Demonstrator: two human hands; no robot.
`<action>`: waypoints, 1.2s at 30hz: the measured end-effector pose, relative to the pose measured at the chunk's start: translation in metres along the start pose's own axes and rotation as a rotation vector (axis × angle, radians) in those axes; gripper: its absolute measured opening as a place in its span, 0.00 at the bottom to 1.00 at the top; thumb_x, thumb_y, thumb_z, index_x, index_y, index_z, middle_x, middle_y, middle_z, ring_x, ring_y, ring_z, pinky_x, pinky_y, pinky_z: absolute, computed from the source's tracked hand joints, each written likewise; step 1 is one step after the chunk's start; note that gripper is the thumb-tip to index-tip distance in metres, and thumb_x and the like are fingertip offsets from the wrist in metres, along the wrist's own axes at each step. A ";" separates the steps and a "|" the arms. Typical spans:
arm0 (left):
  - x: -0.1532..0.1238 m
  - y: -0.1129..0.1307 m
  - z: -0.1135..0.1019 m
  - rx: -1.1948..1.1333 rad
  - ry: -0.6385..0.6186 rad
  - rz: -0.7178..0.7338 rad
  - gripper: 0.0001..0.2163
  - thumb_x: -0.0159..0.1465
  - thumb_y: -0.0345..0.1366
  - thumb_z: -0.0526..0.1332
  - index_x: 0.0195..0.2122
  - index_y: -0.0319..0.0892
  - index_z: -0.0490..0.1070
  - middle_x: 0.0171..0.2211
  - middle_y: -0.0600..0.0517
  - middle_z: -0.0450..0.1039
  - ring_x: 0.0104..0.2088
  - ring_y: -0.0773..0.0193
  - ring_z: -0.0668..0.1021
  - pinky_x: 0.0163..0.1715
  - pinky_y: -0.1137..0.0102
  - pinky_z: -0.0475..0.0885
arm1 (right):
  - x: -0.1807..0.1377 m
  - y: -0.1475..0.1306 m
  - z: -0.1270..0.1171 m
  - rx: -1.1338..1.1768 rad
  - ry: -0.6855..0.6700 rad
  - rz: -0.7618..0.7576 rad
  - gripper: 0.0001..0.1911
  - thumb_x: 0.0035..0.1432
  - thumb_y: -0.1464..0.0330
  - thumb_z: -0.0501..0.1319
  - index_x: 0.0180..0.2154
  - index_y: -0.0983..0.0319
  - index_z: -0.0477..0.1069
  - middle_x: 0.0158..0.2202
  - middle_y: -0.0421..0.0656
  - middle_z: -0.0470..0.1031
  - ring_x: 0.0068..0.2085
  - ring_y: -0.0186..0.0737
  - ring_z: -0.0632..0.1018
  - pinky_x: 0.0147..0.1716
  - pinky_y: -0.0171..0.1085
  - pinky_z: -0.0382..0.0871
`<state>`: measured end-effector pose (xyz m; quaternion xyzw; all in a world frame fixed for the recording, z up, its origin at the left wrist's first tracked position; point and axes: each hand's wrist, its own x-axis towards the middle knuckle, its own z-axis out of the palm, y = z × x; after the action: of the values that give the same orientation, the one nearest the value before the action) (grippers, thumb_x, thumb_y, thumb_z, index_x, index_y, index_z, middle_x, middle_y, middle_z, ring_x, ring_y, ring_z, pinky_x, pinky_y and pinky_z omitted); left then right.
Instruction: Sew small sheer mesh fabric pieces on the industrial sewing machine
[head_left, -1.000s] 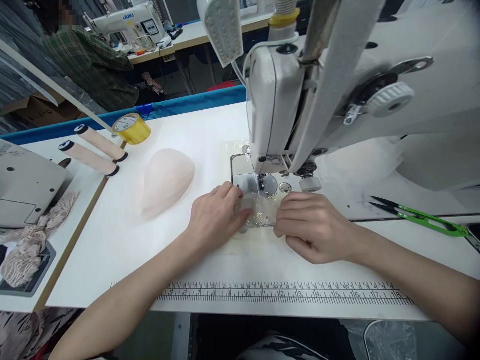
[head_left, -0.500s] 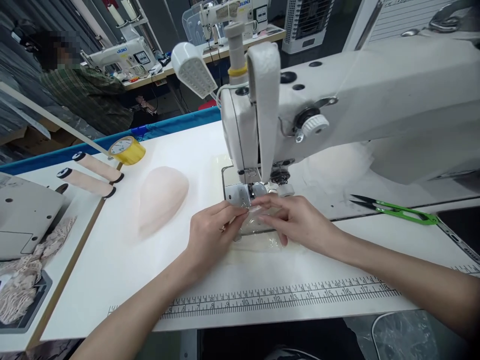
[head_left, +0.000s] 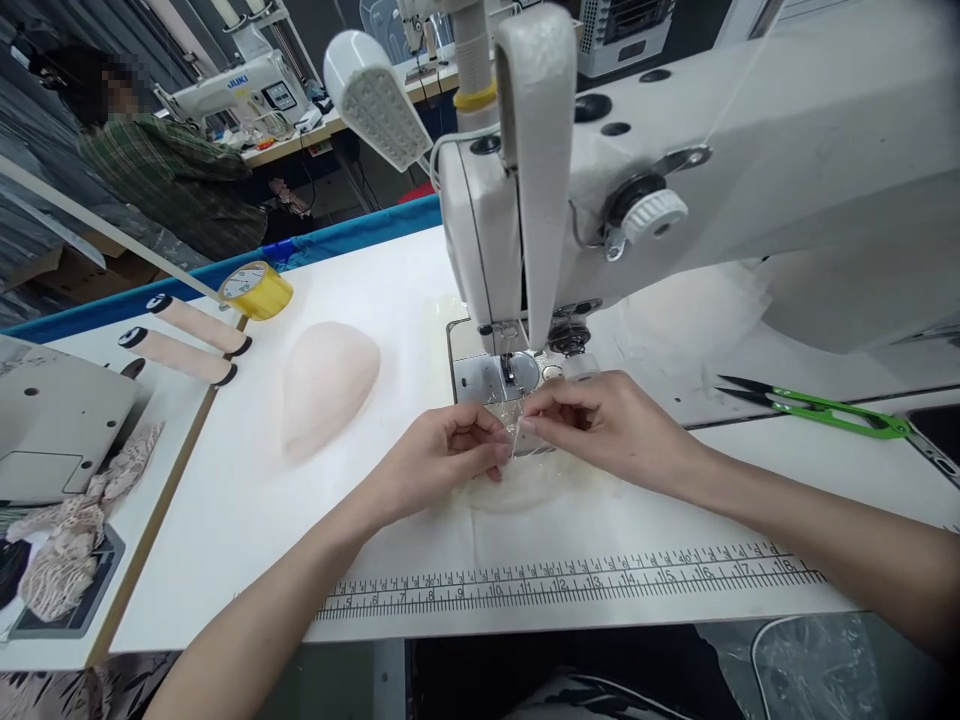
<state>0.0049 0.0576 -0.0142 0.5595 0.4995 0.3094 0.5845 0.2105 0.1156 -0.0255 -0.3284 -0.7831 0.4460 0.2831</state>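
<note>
Both my hands meet just in front of the needle of a white sewing machine (head_left: 675,170). My left hand (head_left: 442,455) pinches a small clear plastic piece (head_left: 517,437) from the left. My right hand (head_left: 607,425) pinches the same piece from the right with thumb and forefinger. The piece is lifted slightly off the metal needle plate (head_left: 480,375). A thin pale fabric (head_left: 525,485) lies on the white table under the hands.
A pale pink moulded cup (head_left: 326,380) lies left of the machine. Green thread snips (head_left: 817,408) rest at the right. Yellow tape roll (head_left: 256,289) and two pink thread spools (head_left: 191,340) sit at the left. A printed ruler (head_left: 570,582) runs along the front edge. Another person (head_left: 161,170) sits behind.
My hands went from lying flat on the needle plate to pinching the clear piece and drawing it a little toward me. The head view shifted.
</note>
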 end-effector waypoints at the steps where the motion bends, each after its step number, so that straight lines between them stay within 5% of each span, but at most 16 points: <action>1: 0.000 0.000 0.002 0.008 -0.004 0.000 0.03 0.64 0.33 0.62 0.35 0.39 0.73 0.29 0.51 0.75 0.27 0.68 0.79 0.29 0.74 0.76 | 0.000 0.000 0.000 -0.008 -0.007 -0.012 0.06 0.59 0.68 0.62 0.32 0.62 0.77 0.21 0.37 0.71 0.22 0.30 0.68 0.20 0.31 0.60; 11: -0.003 -0.004 0.010 0.178 0.130 0.062 0.05 0.64 0.34 0.62 0.36 0.42 0.78 0.21 0.56 0.71 0.18 0.71 0.73 0.19 0.77 0.72 | -0.001 -0.004 0.001 -0.033 0.001 -0.112 0.05 0.59 0.70 0.62 0.31 0.62 0.76 0.24 0.37 0.73 0.23 0.29 0.70 0.22 0.30 0.62; 17: -0.008 -0.009 0.014 0.602 0.410 0.445 0.03 0.64 0.31 0.62 0.34 0.42 0.75 0.21 0.57 0.73 0.19 0.72 0.73 0.22 0.77 0.70 | -0.005 0.003 0.005 -0.108 0.072 -0.230 0.03 0.61 0.70 0.61 0.38 0.61 0.73 0.23 0.35 0.71 0.22 0.28 0.70 0.22 0.28 0.64; 22: -0.007 -0.010 0.015 0.815 0.489 0.711 0.04 0.65 0.27 0.60 0.36 0.42 0.72 0.24 0.56 0.75 0.21 0.73 0.73 0.21 0.78 0.67 | -0.008 0.008 0.007 -0.162 0.082 -0.342 0.06 0.63 0.70 0.59 0.42 0.60 0.70 0.22 0.32 0.68 0.20 0.27 0.67 0.23 0.28 0.64; 36: -0.006 -0.010 0.016 0.885 0.491 0.764 0.04 0.66 0.26 0.58 0.36 0.41 0.70 0.22 0.57 0.73 0.20 0.73 0.71 0.21 0.77 0.66 | -0.009 0.007 0.006 -0.177 0.085 -0.417 0.03 0.64 0.72 0.57 0.39 0.60 0.68 0.21 0.32 0.65 0.20 0.26 0.64 0.22 0.27 0.62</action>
<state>0.0161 0.0449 -0.0245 0.7998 0.4647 0.3797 0.0148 0.2132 0.1084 -0.0357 -0.2016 -0.8574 0.2932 0.3718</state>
